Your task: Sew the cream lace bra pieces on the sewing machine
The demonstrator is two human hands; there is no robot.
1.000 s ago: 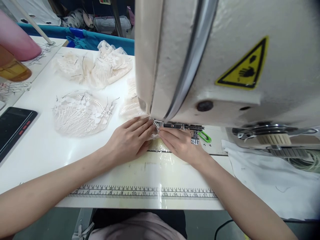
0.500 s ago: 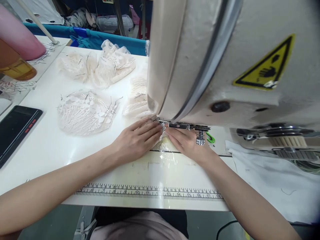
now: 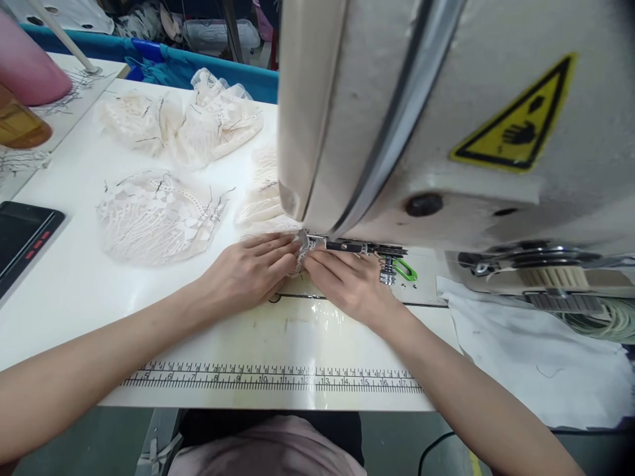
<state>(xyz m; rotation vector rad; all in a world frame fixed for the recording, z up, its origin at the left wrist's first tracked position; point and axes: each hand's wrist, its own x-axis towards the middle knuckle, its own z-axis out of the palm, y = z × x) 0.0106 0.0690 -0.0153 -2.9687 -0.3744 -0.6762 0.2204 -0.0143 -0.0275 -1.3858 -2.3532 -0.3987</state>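
My left hand [image 3: 253, 271] lies palm down, its fingers stretched out flat and close together, with the tips at a small white lace piece [image 3: 300, 261] by the needle area. From the other side, my right hand [image 3: 354, 284] has its thumb and forefinger closed at the edge of the same lace. Its other fingers are partly hidden behind the presser and guide parts [image 3: 352, 246] of the sewing machine [image 3: 367, 132]. Most of the lace is covered by my hands and the machine head.
Cream lace pieces with dark thread ends lie left: a rounded one [image 3: 159, 218], a crumpled heap [image 3: 198, 125] and one [image 3: 262, 185] beside the machine. A phone [image 3: 24, 241] is at the left edge. A ruler strip [image 3: 278, 380] runs along the front; white cloth [image 3: 536, 363] lies right.
The whole view has shifted slightly, so most things sit further left. My left hand has drawn a little away from the right, and more of the lace shows between them.
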